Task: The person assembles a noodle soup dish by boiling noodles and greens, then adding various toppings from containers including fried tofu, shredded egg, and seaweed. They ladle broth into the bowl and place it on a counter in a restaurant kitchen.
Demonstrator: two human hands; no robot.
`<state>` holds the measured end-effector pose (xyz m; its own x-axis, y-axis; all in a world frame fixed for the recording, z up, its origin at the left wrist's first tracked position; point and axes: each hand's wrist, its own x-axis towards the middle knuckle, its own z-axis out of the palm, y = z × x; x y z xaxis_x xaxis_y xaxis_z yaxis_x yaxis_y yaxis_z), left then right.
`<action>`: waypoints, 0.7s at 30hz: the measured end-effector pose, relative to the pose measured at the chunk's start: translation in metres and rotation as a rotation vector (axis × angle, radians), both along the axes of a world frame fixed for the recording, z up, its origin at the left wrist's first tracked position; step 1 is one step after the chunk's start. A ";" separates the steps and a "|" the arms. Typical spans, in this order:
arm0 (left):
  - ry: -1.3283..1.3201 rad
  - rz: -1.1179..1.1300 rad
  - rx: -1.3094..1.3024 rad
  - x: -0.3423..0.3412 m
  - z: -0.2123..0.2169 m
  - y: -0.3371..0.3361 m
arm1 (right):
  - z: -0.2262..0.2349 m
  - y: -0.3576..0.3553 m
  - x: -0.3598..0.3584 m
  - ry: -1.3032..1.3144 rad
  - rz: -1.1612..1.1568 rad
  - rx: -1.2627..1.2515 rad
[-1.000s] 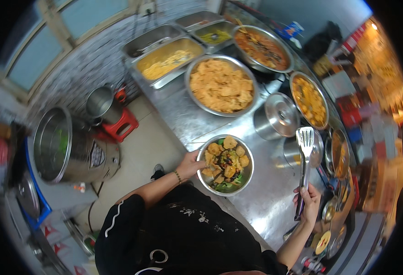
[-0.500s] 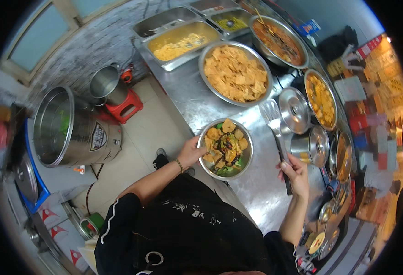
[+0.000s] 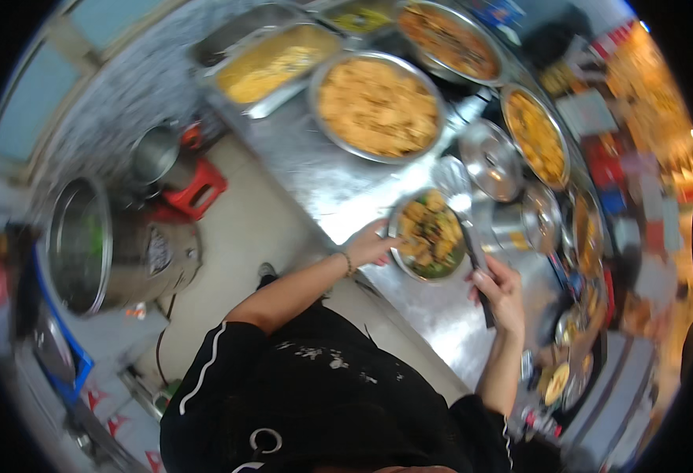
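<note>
My left hand [image 3: 374, 242] grips the left rim of a steel bowl [image 3: 396, 260], fingers closed on it. Inside the bowl are fried golden pieces, green leaves and a dark topping [image 3: 431, 236]. The bowl is over the steel table, close to its near edge. My right hand [image 3: 501, 293] is wrapped round the dark handle of a slotted metal spatula [image 3: 473, 244]. Its pale head points away from me, just beyond the bowl's right side. Motion blurs the head, and I cannot tell whether it touches the bowl.
Beyond the bowl stands a wide basin of golden fried sheets [image 3: 378, 108]. A tray of yellow shreds [image 3: 275, 67] is at the far left. To the right are a lidded pot [image 3: 512, 221], a loose lid [image 3: 490, 160] and food pans [image 3: 535, 135]. A steel barrel [image 3: 126, 248] stands left.
The bowl has moved right over the table, nearer the spatula, with my left hand still on its rim. My right hand keeps the spatula. The whole view has shifted and blurred.
</note>
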<state>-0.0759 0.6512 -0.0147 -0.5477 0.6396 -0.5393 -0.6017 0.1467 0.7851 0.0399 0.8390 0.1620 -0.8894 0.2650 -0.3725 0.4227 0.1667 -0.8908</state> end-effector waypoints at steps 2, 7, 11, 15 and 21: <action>0.020 0.021 -0.053 0.003 -0.015 -0.025 | -0.001 -0.003 -0.003 -0.018 0.044 -0.002; 0.002 0.225 -0.169 0.011 -0.029 -0.165 | -0.012 -0.041 -0.021 0.019 0.179 -0.058; 0.112 0.627 -0.359 0.040 -0.032 -0.310 | -0.029 -0.101 -0.076 -0.035 0.419 -0.100; 0.350 1.172 -0.583 0.064 -0.018 -0.476 | -0.032 -0.213 -0.124 -0.032 0.622 -0.103; 0.682 1.161 -1.560 0.063 0.022 -0.694 | -0.048 -0.381 -0.170 -0.166 0.798 -0.063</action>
<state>-0.0129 -0.0432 0.0072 -0.5769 -0.7764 0.2537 -0.6138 0.6170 0.4925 -0.1302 0.4581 0.1138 -0.7332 -0.4509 -0.5090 0.3251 0.4250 -0.8448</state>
